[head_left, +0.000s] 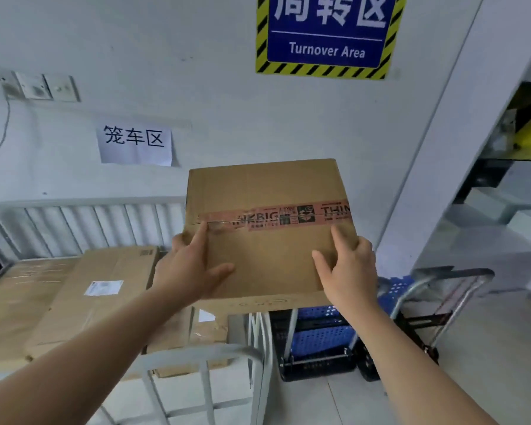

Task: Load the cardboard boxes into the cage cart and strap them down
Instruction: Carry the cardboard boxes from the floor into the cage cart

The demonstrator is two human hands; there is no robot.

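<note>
A brown cardboard box [267,191] sealed with pink printed tape is held up in front of me, above the right end of the white cage cart [83,207]. My left hand [190,265] grips its left edge, thumb and forefinger on top. My right hand [348,271] holds the right edge the same way. Inside the cart lie a large flat box with a white label [105,302], another taped box [19,289] to its left, and a smaller box [209,332] lower down. No strap is in view.
The cart's near rail [203,360] crosses below my left arm. A folded hand trolley with blue crates [319,335] stands right of the cart, with a second trolley [423,320] beside it. White wall with signs behind; a shelf unit [503,185] at right.
</note>
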